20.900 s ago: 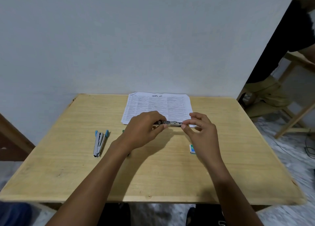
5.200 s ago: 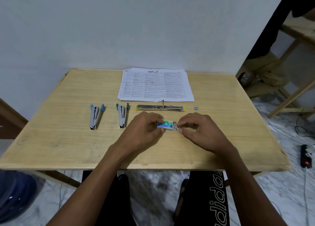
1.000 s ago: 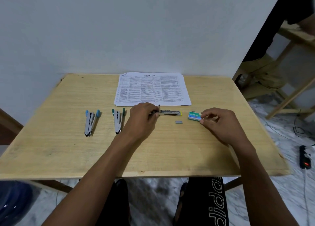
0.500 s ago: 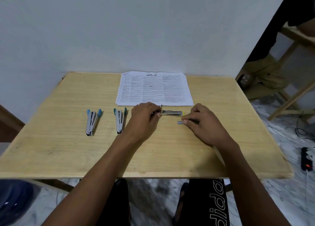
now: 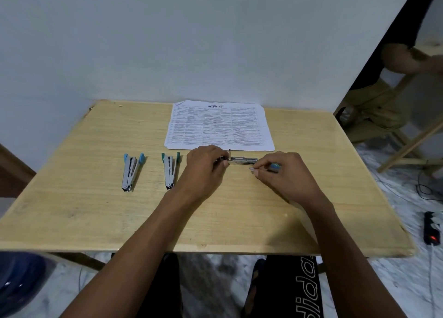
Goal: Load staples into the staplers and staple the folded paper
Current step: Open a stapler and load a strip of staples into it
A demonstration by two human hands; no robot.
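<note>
Head camera: a light wooden bench (image 5: 239, 212) stands against a pale wall. A white sheet of printed paper (image 5: 219, 126) lies flat at its far edge, in the middle. I cannot tell whether it is folded.

Just in front of the paper's near edge lies a slim silver metal stapler, opened out flat (image 5: 242, 160), set crosswise on the bench with a thin pin standing upright near its left end. The left hand (image 5: 205, 166) has its fingers curled over the left end of this stapler and grips it against the bench. The right hand (image 5: 285, 174) is near the stapler's right end. Its thumb and forefinger pinch a small grey strip of staples (image 5: 251, 169), which is just beside the stapler's rail. Whether the strip touches the rail is not clear. A small teal staple box (image 5: 274, 167) shows partly behind the right fingers.

Left of the hands, two more staplers lie closed on the bench with their noses toward the near edge. The silver stapler with green tips (image 5: 170, 170) is just beside the left wrist. The silver stapler with light blue tips (image 5: 130, 171) lies farther left, apart from it.

On the marble floor at the right sits a black power strip with a red light (image 5: 432, 230).
</note>
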